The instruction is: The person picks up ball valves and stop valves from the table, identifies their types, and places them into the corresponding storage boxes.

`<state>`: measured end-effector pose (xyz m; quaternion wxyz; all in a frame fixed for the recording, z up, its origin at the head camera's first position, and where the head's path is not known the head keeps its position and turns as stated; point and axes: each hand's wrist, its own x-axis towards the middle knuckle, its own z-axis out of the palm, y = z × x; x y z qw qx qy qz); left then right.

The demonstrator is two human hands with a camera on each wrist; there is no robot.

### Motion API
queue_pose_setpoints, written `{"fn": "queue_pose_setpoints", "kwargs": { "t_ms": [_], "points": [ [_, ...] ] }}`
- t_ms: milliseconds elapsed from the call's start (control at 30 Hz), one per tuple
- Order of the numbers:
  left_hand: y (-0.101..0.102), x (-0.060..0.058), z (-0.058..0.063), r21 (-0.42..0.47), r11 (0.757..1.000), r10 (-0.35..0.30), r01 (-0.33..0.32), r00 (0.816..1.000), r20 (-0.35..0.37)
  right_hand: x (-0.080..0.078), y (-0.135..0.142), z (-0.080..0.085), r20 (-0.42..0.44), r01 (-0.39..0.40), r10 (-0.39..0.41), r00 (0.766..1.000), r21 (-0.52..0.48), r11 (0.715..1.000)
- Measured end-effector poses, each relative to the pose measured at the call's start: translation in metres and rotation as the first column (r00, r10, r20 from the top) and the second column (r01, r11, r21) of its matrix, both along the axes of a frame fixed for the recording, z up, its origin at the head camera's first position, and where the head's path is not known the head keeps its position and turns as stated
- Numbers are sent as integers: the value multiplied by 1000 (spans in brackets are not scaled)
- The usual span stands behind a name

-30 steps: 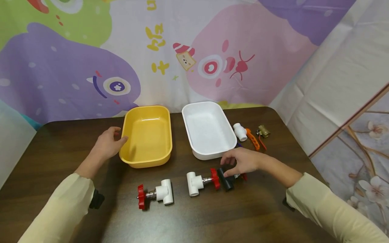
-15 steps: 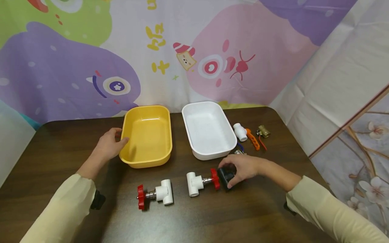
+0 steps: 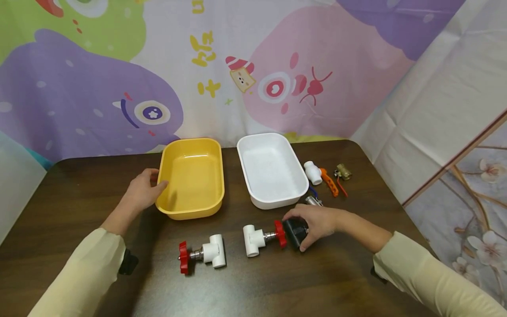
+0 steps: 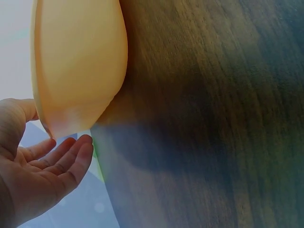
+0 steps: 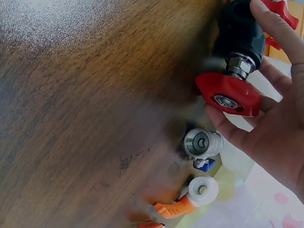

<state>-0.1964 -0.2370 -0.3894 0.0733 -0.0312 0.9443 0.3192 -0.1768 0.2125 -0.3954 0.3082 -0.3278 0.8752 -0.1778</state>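
My right hand grips a black stop valve near the table's right side, thumb on the near end of its body and fingers around the far side. In the right wrist view the valve's red handwheel shows below a metal stem, with fingertips against it. My left hand holds the left rim of the yellow tray, thumb over the inside and fingers outside. Left of the black valve lies a white tee-shaped valve with a red handwheel. Another such white valve lies farther left.
A white tray stands right of the yellow one. Beside it lie a white ball valve with an orange lever, a brass valve with a red lever and a silver valve with a blue lever. A printed curtain hangs behind the table.
My right hand has closed around the black valve and shifted slightly nearer to me, uncovering the silver valve behind it. The left hand has stayed at the yellow tray's rim.
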Motion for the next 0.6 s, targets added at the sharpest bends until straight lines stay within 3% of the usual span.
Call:
{"fn": "queue_pose_setpoints", "kwargs": {
  "t_ms": [600],
  "points": [
    [-1,1,-3,29,999,20,-20,999,-25,0,-3,1,53,33,-31,998,-39,999]
  ]
}}
